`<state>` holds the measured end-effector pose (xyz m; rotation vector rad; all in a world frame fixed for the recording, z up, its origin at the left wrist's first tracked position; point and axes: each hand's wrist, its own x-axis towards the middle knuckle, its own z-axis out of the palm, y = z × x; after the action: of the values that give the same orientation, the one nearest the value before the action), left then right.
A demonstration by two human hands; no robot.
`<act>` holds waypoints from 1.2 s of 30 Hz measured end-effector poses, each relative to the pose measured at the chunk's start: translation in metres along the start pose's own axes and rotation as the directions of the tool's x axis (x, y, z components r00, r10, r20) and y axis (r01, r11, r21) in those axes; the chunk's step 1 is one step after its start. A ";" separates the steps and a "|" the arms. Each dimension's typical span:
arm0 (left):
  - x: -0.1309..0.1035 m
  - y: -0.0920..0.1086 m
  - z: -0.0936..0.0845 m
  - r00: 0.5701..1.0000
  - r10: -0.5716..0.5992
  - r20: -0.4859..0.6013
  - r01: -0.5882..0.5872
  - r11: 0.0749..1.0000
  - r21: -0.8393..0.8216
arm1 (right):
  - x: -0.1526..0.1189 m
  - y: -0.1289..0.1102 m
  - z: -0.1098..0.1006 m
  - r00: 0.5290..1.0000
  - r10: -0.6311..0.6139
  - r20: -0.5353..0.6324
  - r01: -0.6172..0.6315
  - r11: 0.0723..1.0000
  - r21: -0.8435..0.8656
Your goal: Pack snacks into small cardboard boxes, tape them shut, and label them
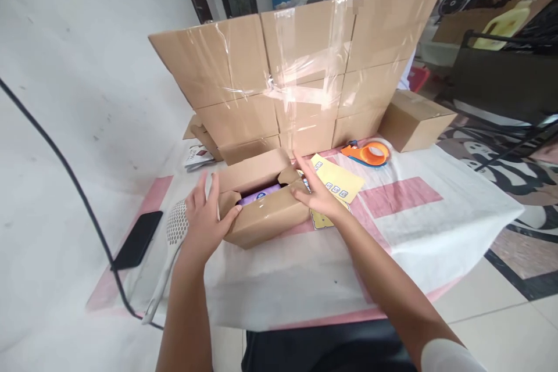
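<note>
The small cardboard box (261,209) sits on the white cloth (414,226) near the table's front, flaps open, a purple packet (260,194) inside. My left hand (204,222) cups its left end, thumb on the corner, fingers spread, gripping nothing. My right hand (317,193) lies open against the right flap. I judge it best to press both side flaps down evenly. Yellow label sheets (337,180) lie just beside; the orange tape dispenser (368,153) is farther back.

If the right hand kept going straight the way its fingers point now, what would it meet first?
The right hand points up and away, over the small open box. Going on, it would likely meet the taped cardboard wall behind first, though depth is hard to judge.
</note>
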<state>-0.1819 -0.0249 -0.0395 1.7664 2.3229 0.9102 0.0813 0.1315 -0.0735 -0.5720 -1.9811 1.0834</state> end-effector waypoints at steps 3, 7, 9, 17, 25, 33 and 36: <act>0.008 -0.004 -0.003 0.999 0.012 0.051 -0.008 0.996 -0.086 | 0.004 0.000 -0.004 0.994 0.061 0.092 -0.061 0.998 0.005; -0.004 -0.006 0.001 0.982 0.189 0.008 -0.188 0.981 -0.040 | -0.002 0.000 0.003 0.996 -0.046 0.079 0.042 0.998 0.055; -0.021 -0.004 0.008 0.951 0.310 0.019 -0.310 0.946 0.091 | -0.015 0.006 -0.003 0.990 -0.141 0.016 0.141 0.990 -0.011; -0.043 0.032 0.028 0.912 0.409 -0.019 -0.374 0.850 0.371 | -0.037 0.105 -0.188 0.677 0.036 -0.735 -0.337 0.903 -0.265; 0.010 0.088 0.028 0.962 0.261 0.077 -0.265 0.963 0.040 | -0.046 0.075 -0.154 0.727 -0.054 -0.685 -0.165 0.954 -0.250; 0.024 0.132 0.006 0.805 0.544 0.238 -0.403 0.794 -0.454 | -0.061 -0.057 -0.101 0.896 -0.340 -0.286 0.227 0.903 -0.364; 0.012 0.149 0.001 0.771 0.560 0.305 -0.380 0.787 -0.485 | -0.060 -0.083 -0.097 0.878 -0.426 -0.219 0.305 0.850 -0.430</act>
<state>-0.0586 0.0095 0.0381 2.1317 1.3094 0.8433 0.1933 0.0935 0.0025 -0.4927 -1.9230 0.3383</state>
